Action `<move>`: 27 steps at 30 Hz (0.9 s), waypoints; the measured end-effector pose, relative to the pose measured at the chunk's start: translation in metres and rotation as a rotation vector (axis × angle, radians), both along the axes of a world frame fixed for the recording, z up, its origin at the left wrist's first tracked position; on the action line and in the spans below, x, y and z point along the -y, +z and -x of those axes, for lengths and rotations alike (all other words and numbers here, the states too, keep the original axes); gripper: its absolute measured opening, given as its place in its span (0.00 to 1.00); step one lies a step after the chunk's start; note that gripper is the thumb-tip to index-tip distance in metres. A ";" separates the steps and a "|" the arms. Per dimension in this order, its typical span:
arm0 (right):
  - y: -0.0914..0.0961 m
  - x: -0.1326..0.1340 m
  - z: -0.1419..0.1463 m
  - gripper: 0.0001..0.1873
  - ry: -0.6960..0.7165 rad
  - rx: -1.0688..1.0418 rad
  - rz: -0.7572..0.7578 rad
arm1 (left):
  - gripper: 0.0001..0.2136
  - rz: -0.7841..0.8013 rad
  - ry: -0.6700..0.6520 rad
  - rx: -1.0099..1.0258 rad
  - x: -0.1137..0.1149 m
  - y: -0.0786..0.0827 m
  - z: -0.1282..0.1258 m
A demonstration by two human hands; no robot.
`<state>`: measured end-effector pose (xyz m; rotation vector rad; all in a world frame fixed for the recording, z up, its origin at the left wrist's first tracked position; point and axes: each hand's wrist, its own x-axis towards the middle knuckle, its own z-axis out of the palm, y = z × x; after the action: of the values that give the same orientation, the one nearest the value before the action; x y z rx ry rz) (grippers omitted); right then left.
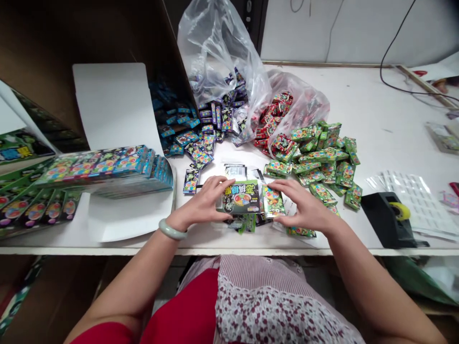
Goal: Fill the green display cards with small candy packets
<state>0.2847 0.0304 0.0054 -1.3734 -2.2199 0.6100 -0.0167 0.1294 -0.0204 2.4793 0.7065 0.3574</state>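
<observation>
Glossy card box (239,197) held at its edge by my curled left fingers (215,185); right fingers (283,184) arch over a shiny green packet (273,203), grip unclear.

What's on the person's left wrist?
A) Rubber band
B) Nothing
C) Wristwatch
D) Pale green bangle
D. A pale green bangle circles the wrist just behind the left hand.
</observation>
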 end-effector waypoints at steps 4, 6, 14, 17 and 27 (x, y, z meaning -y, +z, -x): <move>0.018 -0.009 0.002 0.38 0.107 0.227 -0.007 | 0.44 -0.039 -0.049 -0.002 0.005 -0.001 0.002; 0.023 -0.011 0.004 0.38 0.136 0.290 -0.016 | 0.44 -0.044 -0.066 -0.002 0.007 -0.003 0.001; 0.028 -0.011 -0.002 0.34 0.124 0.251 -0.062 | 0.43 0.055 -0.087 0.035 0.009 -0.006 0.001; 0.031 -0.010 -0.001 0.35 -0.002 0.181 -0.184 | 0.44 0.087 -0.055 0.070 0.009 -0.007 0.005; 0.024 0.003 0.014 0.35 0.095 0.279 -0.091 | 0.44 0.004 -0.021 0.077 0.019 -0.007 0.003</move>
<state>0.2707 0.0275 0.0296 -1.3840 -2.5106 0.3614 -0.0199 0.1107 -0.0278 2.4530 0.6489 0.4400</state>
